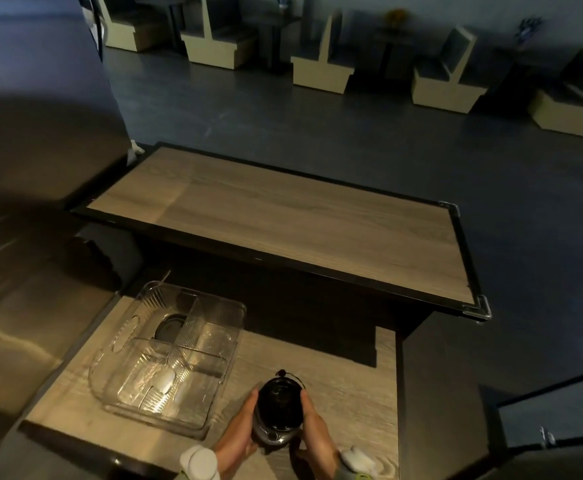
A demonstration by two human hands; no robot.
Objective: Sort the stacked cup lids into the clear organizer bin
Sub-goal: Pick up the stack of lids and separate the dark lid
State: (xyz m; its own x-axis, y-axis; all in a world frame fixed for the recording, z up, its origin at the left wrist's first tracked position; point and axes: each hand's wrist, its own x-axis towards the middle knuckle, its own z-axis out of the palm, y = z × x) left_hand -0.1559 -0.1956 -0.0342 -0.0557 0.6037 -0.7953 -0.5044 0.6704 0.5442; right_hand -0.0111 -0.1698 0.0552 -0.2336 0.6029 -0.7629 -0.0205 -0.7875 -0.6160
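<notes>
A stack of dark round cup lids (pixel 278 408) sits between both my hands over the near wooden counter. My left hand (pixel 240 433) cups the stack's left side and my right hand (pixel 316 434) cups its right side. The clear organizer bin (pixel 110 379) stands just left of the hands, split by clear dividers into compartments. One dark lid (pixel 169 329) lies in the bin's far-left compartment. The other compartments look bare.
A wooden counter (pixel 349 386) carries the bin and hands. Beyond a dark gap stands a longer wooden table (pixel 283 220) with black edging. A steel surface (pixel 16 341) lies to the left. Booth seats (pixel 317 71) line the far floor.
</notes>
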